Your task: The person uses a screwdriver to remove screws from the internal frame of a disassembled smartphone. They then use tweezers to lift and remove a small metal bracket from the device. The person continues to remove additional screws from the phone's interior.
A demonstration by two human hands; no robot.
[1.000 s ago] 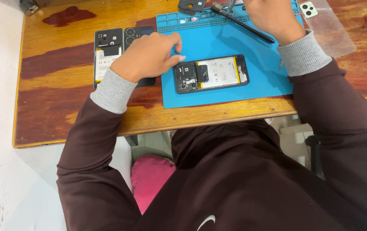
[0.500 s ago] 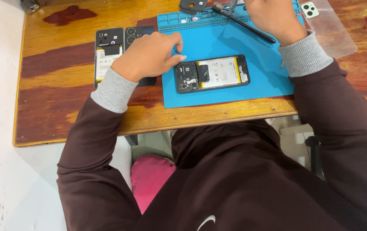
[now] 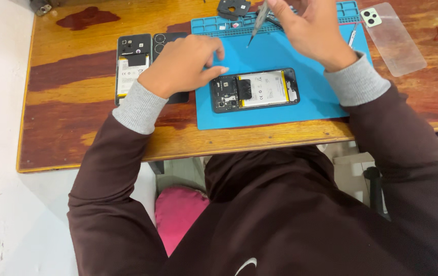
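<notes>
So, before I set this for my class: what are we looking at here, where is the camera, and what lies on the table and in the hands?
There is one view, from a camera worn on the person's head, looking down at their own two bare hands. On a wooden table lies a blue work mat. On it rests an opened phone, battery showing. The left hand rests at the mat's left edge, beside that phone. The right hand holds a thin screwdriver-like tool, tip pointing down, above the mat. A second opened phone lies further left, and a clear phone case lies to the right.
</notes>
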